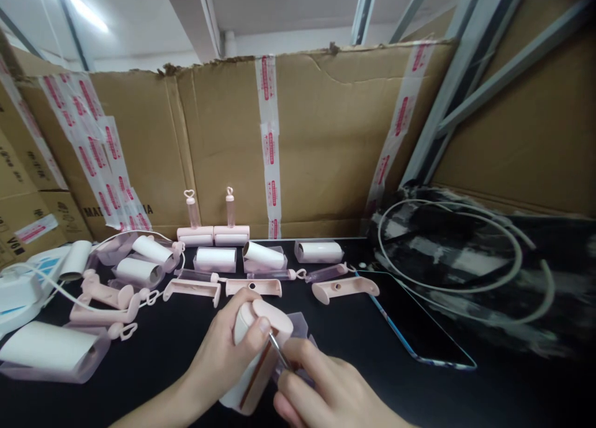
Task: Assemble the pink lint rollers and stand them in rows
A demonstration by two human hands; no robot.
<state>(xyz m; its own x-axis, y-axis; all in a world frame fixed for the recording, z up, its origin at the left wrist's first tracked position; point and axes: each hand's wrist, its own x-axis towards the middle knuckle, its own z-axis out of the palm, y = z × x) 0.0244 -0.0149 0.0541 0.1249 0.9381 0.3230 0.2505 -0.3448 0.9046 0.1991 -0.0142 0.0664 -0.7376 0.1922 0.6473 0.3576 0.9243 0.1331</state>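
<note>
My left hand [226, 344] is closed around a pink lint roller [238, 378] with a white roll, held tilted at the front centre. Its thumb presses the roller's rounded end cap [274, 316]. A thin metal rod-shaped tool [280, 351] is pinched in my right hand [321, 378]; its tip touches the roller beside my left thumb, and its rear part is hidden by the fingers. A translucent plastic cover [298, 325] shows just behind my right hand. Beyond my hands lie pink roller frames [254, 287] and white rolls in clear covers [215, 258].
Two assembled lint rollers [231, 234] stand against the cardboard wall [223, 136]. More parts and a large white roll [49, 347] lie left, near a white power strip [23, 297] with a cable. A phone or tablet [419, 322] and a coiled tube [379, 229] are on the right.
</note>
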